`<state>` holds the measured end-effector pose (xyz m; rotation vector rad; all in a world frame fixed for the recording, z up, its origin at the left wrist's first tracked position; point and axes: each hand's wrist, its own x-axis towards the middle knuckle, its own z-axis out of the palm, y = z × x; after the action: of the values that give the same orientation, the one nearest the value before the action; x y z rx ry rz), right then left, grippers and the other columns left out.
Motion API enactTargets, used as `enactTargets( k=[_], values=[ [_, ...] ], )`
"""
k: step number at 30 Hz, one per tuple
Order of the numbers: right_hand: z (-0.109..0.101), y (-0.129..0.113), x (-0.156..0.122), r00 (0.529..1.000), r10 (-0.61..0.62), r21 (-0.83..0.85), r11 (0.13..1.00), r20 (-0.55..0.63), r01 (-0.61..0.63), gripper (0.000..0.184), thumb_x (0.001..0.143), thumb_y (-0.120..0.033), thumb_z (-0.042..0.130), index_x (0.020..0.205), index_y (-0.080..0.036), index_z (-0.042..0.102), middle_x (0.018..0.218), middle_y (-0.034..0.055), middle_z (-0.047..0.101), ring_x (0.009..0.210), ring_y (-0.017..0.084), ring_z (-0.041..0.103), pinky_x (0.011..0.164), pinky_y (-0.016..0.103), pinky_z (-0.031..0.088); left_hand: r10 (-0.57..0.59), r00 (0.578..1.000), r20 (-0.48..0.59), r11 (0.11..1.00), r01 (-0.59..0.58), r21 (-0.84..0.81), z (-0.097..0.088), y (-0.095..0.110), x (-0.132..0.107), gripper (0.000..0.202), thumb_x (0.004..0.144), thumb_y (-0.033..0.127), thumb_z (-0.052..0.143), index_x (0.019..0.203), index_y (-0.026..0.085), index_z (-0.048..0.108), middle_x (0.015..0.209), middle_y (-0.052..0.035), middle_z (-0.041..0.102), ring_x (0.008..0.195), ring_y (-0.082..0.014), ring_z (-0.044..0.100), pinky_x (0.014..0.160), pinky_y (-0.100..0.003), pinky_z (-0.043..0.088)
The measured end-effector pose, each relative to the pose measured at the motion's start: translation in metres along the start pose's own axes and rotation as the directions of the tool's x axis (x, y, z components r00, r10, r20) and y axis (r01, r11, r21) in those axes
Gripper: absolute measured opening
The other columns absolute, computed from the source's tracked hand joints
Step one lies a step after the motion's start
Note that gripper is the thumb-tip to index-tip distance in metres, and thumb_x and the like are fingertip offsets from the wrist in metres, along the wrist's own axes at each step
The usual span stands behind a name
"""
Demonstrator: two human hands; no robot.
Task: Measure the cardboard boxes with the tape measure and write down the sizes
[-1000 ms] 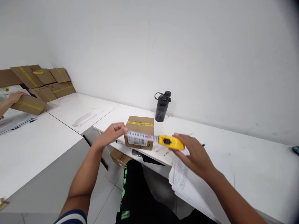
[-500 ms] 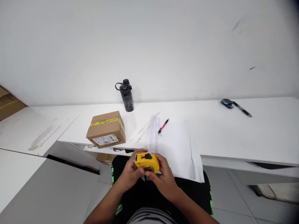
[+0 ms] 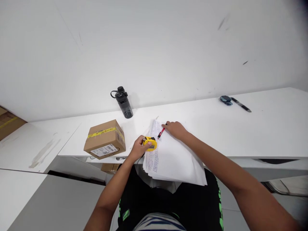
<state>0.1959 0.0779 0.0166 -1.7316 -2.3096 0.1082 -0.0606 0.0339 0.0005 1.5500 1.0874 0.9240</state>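
My left hand (image 3: 138,149) is closed around a yellow tape measure (image 3: 150,143) at the left edge of a stack of white paper sheets (image 3: 172,157) with handwriting. My right hand (image 3: 176,129) lies on the top of that stack, its fingers closing on a red pen (image 3: 161,132). A brown cardboard box (image 3: 105,142) with yellow tape and a white label sits on the white desk (image 3: 211,128) to the left of both hands.
A dark water bottle (image 3: 123,102) stands by the wall behind the box. At the desk's far right lie a small blue object (image 3: 225,99) and a black pen (image 3: 241,104). More cardboard (image 3: 8,123) shows at the left edge. The paper stack overhangs the desk's front edge.
A second ago both hands stretched the tape across the box. The tape then retracted, my left hand brought the tape measure down onto the desk and my right hand reached for the red pen.
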Motion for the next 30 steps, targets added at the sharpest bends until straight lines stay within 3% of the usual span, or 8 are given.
enactTargets(
  k=[3,7,10,12,14,20,30],
  values=[
    [0.0,0.002,-0.005,0.998,-0.043,0.071,0.996,-0.035,0.046,0.026,0.084,-0.009,0.051,0.104,-0.018,0.065,0.091,0.0122,0.07,0.08,0.023,0.063,0.072,0.032,0.04,-0.038,0.999,-0.003,0.997,0.038,-0.066,-0.004,-0.001,0.0,0.039,0.069,0.049,0.074,0.086,0.018,0.056,0.078,0.0018,0.061,0.07,-0.0124,0.057,0.068,-0.026,0.047],
    [0.002,-0.015,-0.027,0.992,0.053,0.257,0.966,-0.116,-0.022,0.027,0.098,-0.034,0.034,0.108,-0.021,0.056,0.081,0.0059,0.068,0.068,0.019,0.06,0.063,0.03,0.04,-0.071,0.997,-0.043,0.99,0.065,-0.122,-0.006,0.003,0.002,0.041,0.064,0.044,0.079,0.088,0.017,0.059,0.083,0.0005,0.065,0.073,-0.0131,0.06,0.07,-0.026,0.048],
    [0.01,-0.036,-0.041,0.975,0.188,0.653,0.754,-0.118,-0.066,0.039,0.097,-0.053,0.032,0.089,-0.022,0.055,0.076,0.0025,0.064,0.068,0.018,0.058,0.061,0.028,0.042,-0.113,0.992,-0.049,0.976,0.102,-0.191,-0.004,0.006,0.004,0.045,0.059,0.039,0.083,0.09,0.017,0.059,0.085,-0.0008,0.067,0.076,-0.0141,0.062,0.074,-0.028,0.049],
    [0.015,-0.046,-0.045,0.975,0.206,0.794,0.605,-0.079,-0.063,0.045,0.096,-0.056,0.028,0.082,-0.023,0.055,0.067,0.0003,0.059,0.064,0.017,0.055,0.06,0.028,0.042,-0.132,0.989,-0.062,0.967,0.115,-0.227,-0.002,0.006,0.005,0.047,0.055,0.037,0.085,0.089,0.017,0.058,0.083,-0.0003,0.068,0.076,-0.0145,0.063,0.075,-0.029,0.049],
    [0.019,-0.051,-0.047,0.98,0.19,0.806,0.587,-0.051,-0.071,0.048,0.097,-0.054,0.024,0.081,-0.023,0.056,0.06,-0.0015,0.054,0.059,0.016,0.052,0.059,0.029,0.042,-0.136,0.987,-0.082,0.958,0.11,-0.266,0.0,0.006,0.006,0.05,0.052,0.035,0.086,0.086,0.018,0.054,0.082,0.0004,0.068,0.076,-0.0147,0.064,0.076,-0.03,0.05],
    [0.021,-0.05,-0.045,0.974,0.225,0.799,0.586,-0.001,-0.134,0.041,0.088,-0.053,0.048,0.063,-0.022,0.055,0.064,0.0012,0.06,0.064,0.017,0.054,0.061,0.03,0.04,-0.104,0.993,-0.063,0.952,0.081,-0.294,-0.001,0.001,0.006,0.05,0.055,0.032,0.086,0.092,0.018,0.055,0.085,0.0,0.068,0.077,-0.0132,0.064,0.077,-0.029,0.05],
    [0.022,-0.051,-0.046,0.976,0.218,0.78,0.606,0.023,-0.154,0.039,0.084,-0.052,0.05,0.059,-0.023,0.055,0.06,0.0006,0.059,0.062,0.018,0.053,0.058,0.03,0.039,-0.114,0.992,-0.056,0.96,0.096,-0.262,-0.002,0.003,0.006,0.049,0.057,0.039,0.084,0.091,0.018,0.055,0.085,-0.0012,0.068,0.078,-0.0141,0.065,0.078,-0.031,0.051]
  ],
)
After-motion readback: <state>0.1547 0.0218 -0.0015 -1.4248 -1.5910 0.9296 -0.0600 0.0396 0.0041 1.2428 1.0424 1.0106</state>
